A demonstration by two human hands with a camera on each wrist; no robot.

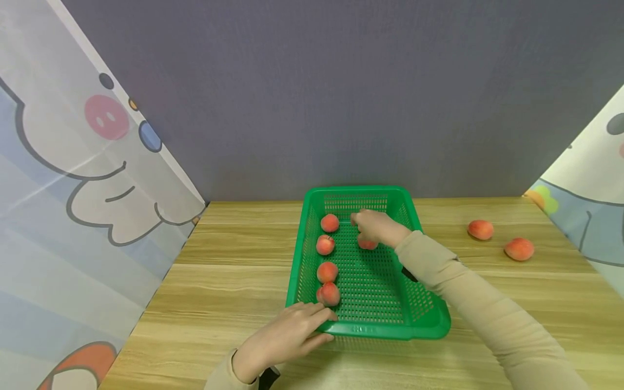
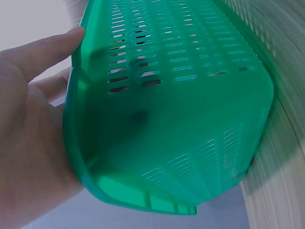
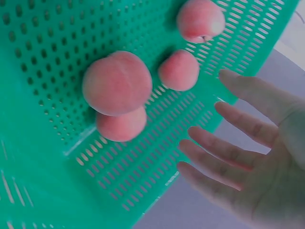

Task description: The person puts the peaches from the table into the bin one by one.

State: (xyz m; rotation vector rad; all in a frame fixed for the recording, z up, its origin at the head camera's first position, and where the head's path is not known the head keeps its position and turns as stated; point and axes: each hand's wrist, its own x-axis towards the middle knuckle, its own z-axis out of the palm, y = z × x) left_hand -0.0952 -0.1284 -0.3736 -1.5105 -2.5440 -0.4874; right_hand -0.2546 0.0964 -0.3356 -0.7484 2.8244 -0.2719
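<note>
A green plastic basket (image 1: 358, 329) stands on the wooden table, with several red-orange peaches inside. Along its left side a row of them includes one peach (image 1: 329, 223) near the far end and another peach (image 1: 330, 294) by the near rim. My left hand (image 1: 292, 333) grips the near rim; in the left wrist view the thumb (image 2: 57, 50) lies against the basket wall. Inside the far right part, my right hand (image 1: 376, 225) hovers over a partly covered peach (image 1: 368, 244). The right wrist view shows its fingers spread, holding nothing, beside several peaches, one large peach (image 3: 116, 83) nearest.
To the right of the basket, two loose peaches lie on the table (image 1: 244, 244): one peach (image 1: 480, 229) farther back, one peach (image 1: 519, 249) closer. A grey panel (image 1: 312, 97) rises behind the table. Cartoon-printed sheets (image 1: 73, 216) hang at both sides.
</note>
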